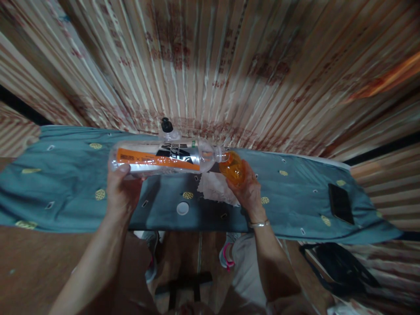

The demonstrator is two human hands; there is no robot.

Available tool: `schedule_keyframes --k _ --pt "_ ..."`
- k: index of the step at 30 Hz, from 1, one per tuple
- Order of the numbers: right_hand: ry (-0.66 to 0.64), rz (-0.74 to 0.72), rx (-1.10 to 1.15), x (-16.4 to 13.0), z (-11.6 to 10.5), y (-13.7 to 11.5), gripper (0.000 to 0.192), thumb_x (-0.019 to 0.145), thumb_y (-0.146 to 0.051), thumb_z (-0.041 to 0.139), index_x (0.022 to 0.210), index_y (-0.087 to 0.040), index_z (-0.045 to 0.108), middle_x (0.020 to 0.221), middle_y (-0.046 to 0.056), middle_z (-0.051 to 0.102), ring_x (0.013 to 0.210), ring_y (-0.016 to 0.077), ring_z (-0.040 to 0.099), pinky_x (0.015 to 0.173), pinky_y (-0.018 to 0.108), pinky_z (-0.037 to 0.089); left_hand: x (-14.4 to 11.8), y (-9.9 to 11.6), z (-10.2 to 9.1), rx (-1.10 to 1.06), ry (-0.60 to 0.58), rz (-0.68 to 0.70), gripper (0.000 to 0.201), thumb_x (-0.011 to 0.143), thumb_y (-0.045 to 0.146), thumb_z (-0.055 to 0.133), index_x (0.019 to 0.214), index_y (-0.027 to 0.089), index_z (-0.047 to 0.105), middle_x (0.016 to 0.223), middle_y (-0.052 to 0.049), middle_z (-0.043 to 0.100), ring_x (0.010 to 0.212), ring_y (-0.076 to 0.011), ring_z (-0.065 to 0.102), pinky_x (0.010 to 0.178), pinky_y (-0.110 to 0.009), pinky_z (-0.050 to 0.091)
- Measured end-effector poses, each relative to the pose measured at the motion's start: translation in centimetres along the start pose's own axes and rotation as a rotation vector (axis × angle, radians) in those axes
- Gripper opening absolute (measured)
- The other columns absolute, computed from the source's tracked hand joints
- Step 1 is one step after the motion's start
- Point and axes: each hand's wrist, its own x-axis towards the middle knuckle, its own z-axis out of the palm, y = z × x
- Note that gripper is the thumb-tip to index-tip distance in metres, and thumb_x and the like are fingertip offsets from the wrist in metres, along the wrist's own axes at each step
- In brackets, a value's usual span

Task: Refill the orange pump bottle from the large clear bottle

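My left hand (122, 189) grips the base end of a large clear plastic bottle (164, 158) with an orange, white and black label, held level on its side. Its open neck points right into a small orange container (232, 168), which my right hand (247, 189) holds, a bracelet on that wrist. Both are above a narrow table under a teal patterned cloth (65, 183). A white bottle cap (183, 208) lies on the cloth below the bottle. A white cloth (215, 189) lies beside my right hand.
A second clear bottle with a black cap (167, 127) stands behind the tipped one. A black phone (340, 203) rests on the cloth at the right. A black bag (341, 267) sits on the floor at the lower right. A wooden slatted wall (210, 65) backs the table.
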Motion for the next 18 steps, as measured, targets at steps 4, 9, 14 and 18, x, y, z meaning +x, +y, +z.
schedule_keyframes --k 4,9,14,18 --pt "0.034 -0.037 -0.028 0.1 -0.4 0.1 0.094 0.118 -0.060 0.082 0.193 -0.018 0.046 0.169 0.029 0.083 0.150 0.0450 0.090 0.122 0.068 0.082 -0.2 -0.1 0.4 -0.005 0.056 0.062 0.096 0.071 0.049 0.118 0.156 0.030 0.078 0.127 -0.005 0.091 0.072 -0.0136 0.069 0.062 -0.025 0.048" --pt "-0.010 -0.023 -0.020 0.2 -0.5 0.0 0.091 0.118 -0.059 0.080 0.192 -0.015 0.048 0.170 0.031 0.083 0.150 0.0467 0.089 0.121 0.070 0.082 0.0 -0.4 -0.3 0.029 0.026 0.053 0.098 0.073 0.054 0.118 0.160 0.032 0.077 0.123 -0.003 0.090 0.073 -0.0147 0.069 0.063 -0.026 0.049" --pt "0.038 -0.036 -0.074 0.2 -0.6 -0.2 0.087 0.118 -0.057 0.080 0.192 -0.020 0.051 0.168 0.027 0.085 0.146 0.0432 0.091 0.118 0.065 0.085 -0.1 -0.5 -0.5 0.037 0.032 0.056 0.096 0.075 0.055 0.116 0.159 0.032 0.077 0.130 -0.005 0.089 0.076 -0.0163 0.069 0.069 -0.030 0.052" --pt "-0.003 -0.018 -0.023 0.2 -0.7 -0.2 0.093 0.116 -0.053 0.083 0.194 -0.021 0.046 0.171 0.027 0.084 0.152 0.0451 0.089 0.122 0.070 0.082 -0.2 -0.5 -0.2 0.049 0.028 0.065 0.095 0.077 0.055 0.115 0.160 0.032 0.076 0.134 -0.006 0.089 0.076 -0.0163 0.067 0.074 -0.033 0.056"
